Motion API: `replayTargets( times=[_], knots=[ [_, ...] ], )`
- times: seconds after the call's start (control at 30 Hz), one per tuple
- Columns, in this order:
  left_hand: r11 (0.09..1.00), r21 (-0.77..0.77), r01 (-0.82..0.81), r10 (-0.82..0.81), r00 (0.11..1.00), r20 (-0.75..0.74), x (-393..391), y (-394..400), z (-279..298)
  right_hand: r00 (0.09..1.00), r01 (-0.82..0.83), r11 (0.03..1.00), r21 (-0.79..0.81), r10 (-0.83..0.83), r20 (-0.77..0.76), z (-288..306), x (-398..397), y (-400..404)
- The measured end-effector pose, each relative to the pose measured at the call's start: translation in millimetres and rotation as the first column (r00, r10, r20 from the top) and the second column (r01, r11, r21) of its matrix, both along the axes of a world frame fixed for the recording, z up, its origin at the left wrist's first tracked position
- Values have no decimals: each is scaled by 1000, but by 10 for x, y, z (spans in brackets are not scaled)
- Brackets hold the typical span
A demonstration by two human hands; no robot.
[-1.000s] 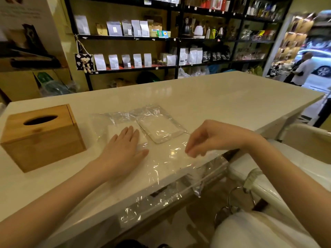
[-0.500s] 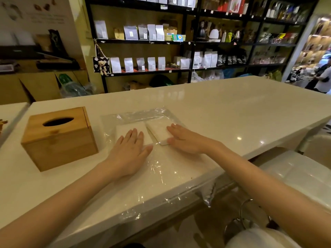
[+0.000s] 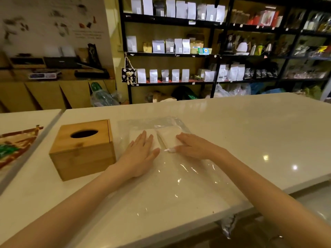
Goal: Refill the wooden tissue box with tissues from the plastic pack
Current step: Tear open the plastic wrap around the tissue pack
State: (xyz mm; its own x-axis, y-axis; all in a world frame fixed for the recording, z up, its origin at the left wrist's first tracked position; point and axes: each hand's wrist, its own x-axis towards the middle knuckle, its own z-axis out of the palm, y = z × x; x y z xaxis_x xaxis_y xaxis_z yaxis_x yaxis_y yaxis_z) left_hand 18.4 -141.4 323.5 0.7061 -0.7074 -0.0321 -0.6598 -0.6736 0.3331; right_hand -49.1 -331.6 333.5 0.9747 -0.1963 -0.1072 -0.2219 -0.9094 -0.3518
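Note:
A wooden tissue box (image 3: 84,151) with a dark oval slot on top stands on the white counter (image 3: 250,133), left of both hands. A large clear plastic pack (image 3: 179,176) lies flat on the counter and hangs over its near edge. Two white tissue stacks sit inside it: a left stack (image 3: 136,136) and a right stack (image 3: 170,138). My left hand (image 3: 139,156) lies flat, palm down, on the left stack through the plastic. My right hand (image 3: 193,147) rests flat on the near right corner of the right stack, fingers pointing left.
A second counter (image 3: 26,122) with a red and green printed item lies at the left, separated by a narrow gap. Black shelves of white pouches and kettles fill the background behind the counter. The counter's near edge runs diagonally at lower right.
My right hand came down from above the plastic and now lies on the right tissue stack. My left hand stayed on the left stack. The camera turned left.

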Motion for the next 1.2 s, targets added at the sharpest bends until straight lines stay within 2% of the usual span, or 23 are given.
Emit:
replayTargets(
  times=[0.07,0.13,0.2,0.27,0.33,0.43,0.5,0.57,0.67,1.07,1.2],
  knots=[
    [986,-169,6,-11,999,-33,-66,77,131,1000,14,1000,19,-14,16,103,70,61],
    [954,-298,40,-32,999,31,-137,229,322,993,-27,1000,-16,28,119,204,141,201],
    [926,-376,29,11,995,103,-137,440,518,968,-115,993,-19,117,222,311,213,413],
    [908,-417,-37,105,984,141,-79,684,693,938,-232,971,58,207,277,417,286,673],
    [890,-430,-153,226,966,123,48,947,781,904,-341,936,93,298,307,485,377,923],
    [833,-435,-342,371,928,-18,237,1320,740,876,-437,894,98,398,273,511,559,1210],
    [831,-376,-410,399,910,-110,308,1511,672,877,-455,883,113,423,228,475,702,1326],
    [859,-298,-416,371,907,-199,337,1621,610,885,-453,880,142,425,191,428,815,1394],
    [900,-254,-356,309,929,-205,351,1678,554,885,-458,875,157,433,170,374,900,1412],
    [927,-199,-317,284,942,-177,582,1791,633,844,-460,848,-263,509,167,431,851,1462],
    [888,-264,-376,314,917,-248,712,1818,644,856,-417,883,-213,461,234,494,909,1497]
  ],
)
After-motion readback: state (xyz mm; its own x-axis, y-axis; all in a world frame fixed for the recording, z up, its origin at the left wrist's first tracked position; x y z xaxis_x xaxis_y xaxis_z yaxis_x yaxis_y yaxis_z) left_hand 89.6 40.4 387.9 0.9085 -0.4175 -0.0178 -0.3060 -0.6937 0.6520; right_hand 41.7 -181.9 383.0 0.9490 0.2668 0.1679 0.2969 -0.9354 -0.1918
